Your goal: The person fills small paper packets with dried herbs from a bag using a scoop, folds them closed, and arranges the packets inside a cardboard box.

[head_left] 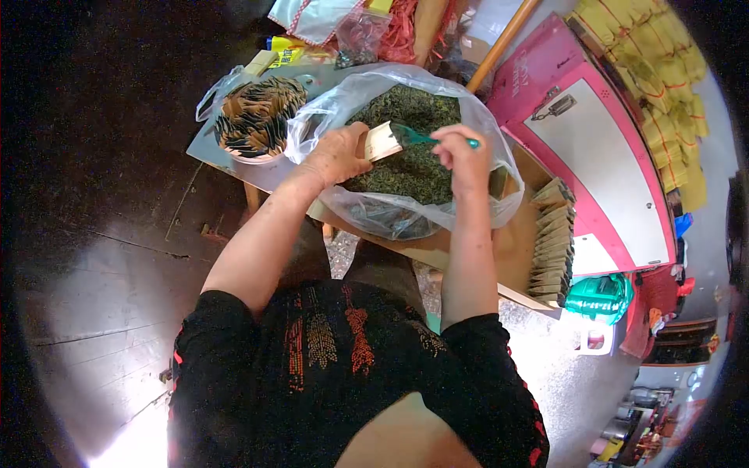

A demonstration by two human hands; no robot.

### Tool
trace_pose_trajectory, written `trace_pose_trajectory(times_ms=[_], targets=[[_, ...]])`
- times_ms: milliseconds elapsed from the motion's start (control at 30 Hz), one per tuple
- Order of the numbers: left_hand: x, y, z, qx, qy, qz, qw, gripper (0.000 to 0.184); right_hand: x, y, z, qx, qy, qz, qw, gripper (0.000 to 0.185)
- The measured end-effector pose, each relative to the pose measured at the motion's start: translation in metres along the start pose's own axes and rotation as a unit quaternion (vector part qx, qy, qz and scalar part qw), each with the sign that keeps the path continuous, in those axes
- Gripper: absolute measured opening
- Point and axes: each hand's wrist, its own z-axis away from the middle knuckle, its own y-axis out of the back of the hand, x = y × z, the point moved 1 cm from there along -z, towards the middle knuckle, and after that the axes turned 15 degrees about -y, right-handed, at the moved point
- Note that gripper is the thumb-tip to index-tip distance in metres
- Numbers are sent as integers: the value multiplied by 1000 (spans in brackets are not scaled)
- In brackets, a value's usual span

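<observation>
My left hand (340, 156) grips a small pale paper packet (383, 142), its mouth tilted toward the right. In my right hand (463, 158) is a green plastic spoon (415, 136) with a translucent bowl, its tip at the packet's mouth. Both hands are above a large clear plastic bag (377, 210) filled with dried, dark green chopped leaves (425, 175). How full the packet is, I cannot tell.
A round tub of folded brown packets (261, 117) stands left of the bag. More packets (552, 242) line the table's right side, beside a pink and white cabinet (589, 132). Yellow bundles (663, 93) lie behind it. A wooden pole (503, 45) slants behind the bag.
</observation>
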Motion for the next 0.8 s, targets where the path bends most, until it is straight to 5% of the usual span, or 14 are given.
trace_pose_trajectory(times_ms=[133, 400, 467, 533, 633, 800], targets=[[-1, 0, 0, 2, 8, 2, 1000, 52, 0, -26, -1, -19, 103, 161, 981, 14], [-3, 3, -1, -2, 31, 16, 999, 56, 5, 17, 5, 113, 112, 94, 983, 13], [8, 7, 0, 33, 29, 44, 998, 57, 25, 22, 5, 146, 164, 194, 956, 12], [12, 6, 0, 68, 26, 69, 995, 57, 33, 9, 21, 94, 239, 464, 848, 21], [14, -2, -3, 134, 8, 101, 986, 63, 37, 4, 27, -14, 164, 557, 814, 41], [15, -10, -6, 140, -18, 100, 985, 61, 1, -8, 27, 60, 226, 364, 902, 54]])
